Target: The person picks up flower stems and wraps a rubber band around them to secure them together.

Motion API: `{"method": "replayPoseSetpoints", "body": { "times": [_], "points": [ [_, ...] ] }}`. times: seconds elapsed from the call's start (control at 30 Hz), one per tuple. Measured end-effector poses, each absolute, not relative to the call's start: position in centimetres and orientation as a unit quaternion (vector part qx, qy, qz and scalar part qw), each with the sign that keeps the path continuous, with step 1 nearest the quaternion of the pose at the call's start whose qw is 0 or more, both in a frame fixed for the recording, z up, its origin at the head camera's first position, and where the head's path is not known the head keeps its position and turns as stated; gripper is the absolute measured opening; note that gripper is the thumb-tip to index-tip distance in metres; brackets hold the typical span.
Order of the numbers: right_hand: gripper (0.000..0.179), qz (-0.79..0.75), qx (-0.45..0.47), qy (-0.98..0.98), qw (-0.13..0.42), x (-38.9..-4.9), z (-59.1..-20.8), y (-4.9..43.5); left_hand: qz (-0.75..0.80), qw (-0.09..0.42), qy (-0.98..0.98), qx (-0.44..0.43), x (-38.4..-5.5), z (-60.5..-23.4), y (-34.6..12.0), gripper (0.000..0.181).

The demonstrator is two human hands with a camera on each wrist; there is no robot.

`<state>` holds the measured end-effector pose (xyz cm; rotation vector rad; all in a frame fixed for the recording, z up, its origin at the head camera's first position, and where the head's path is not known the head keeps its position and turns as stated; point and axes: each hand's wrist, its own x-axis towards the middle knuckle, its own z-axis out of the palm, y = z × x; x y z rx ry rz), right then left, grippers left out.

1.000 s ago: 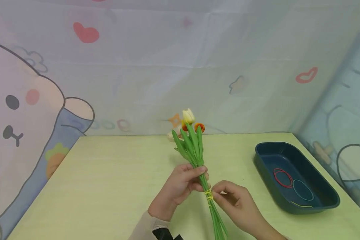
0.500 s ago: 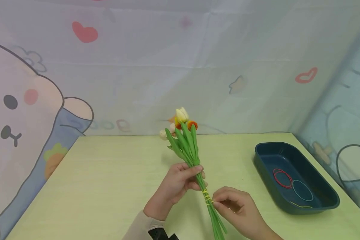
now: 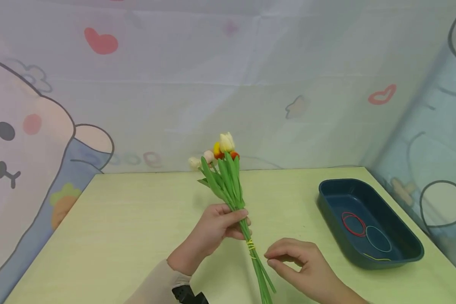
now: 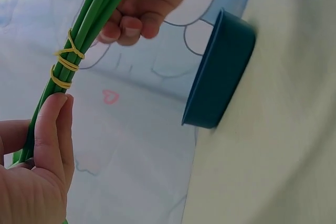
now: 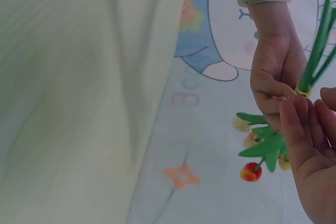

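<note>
My left hand [image 3: 220, 227] grips the stems of a tulip bunch [image 3: 228, 179] and holds it up, tilted, over the table. White, pale pink, yellow and orange-red blooms are at its top, with long green leaves under them. A yellow rubber band [image 4: 67, 62] is wound in several loops around the stems just below my left hand, seen close in the left wrist view. To the right of the stems, my right hand [image 3: 305, 266] is apart from them with fingers loosely bent. Nothing shows between its thumb and fingertips.
A dark blue tray [image 3: 327, 211] stands at the right of the pale yellow-green table [image 3: 137, 236]. Inside it lie a red rubber band [image 3: 353, 223], a light blue rubber band [image 3: 378, 239] and a yellow rubber band [image 3: 377, 257]. A printed cloth [image 3: 175, 84] hangs behind.
My right fingers were at the yellow band on the stems and have come away from it. My left hand and the tulips have shifted left in the head view.
</note>
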<state>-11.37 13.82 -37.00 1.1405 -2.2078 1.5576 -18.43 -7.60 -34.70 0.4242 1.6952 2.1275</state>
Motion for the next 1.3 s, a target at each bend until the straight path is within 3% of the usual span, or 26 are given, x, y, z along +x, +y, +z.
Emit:
{"method": "replayPoseSetpoints", "body": {
  "times": [0.4, 0.7, 1.03, 1.3],
  "points": [
    [0.034, 0.373, 0.343, -0.835, 0.213, -11.6, -35.3, 17.4, 0.705, 0.183, 0.674, 0.119, -19.1, -34.6, -11.1, 0.029],
    [0.027, 0.334, 0.199, -0.881, 0.268, -12.4, -35.3, 22.1, 0.658, 0.168, 0.728, 0.096, -19.7, -36.7, -13.4, 0.028],
    [0.016, 0.315, 0.088, -0.908, 0.261, -12.7, -36.8, 26.0, 0.639, 0.194, 0.740, 0.083, -20.3, -40.0, -15.1, 0.027],
    [0.019, 0.289, 0.021, -0.935, 0.202, -12.9, -37.9, 27.7, 0.630, 0.233, 0.737, 0.078, -20.5, -42.0, -15.7, 0.023]
  ]
}}
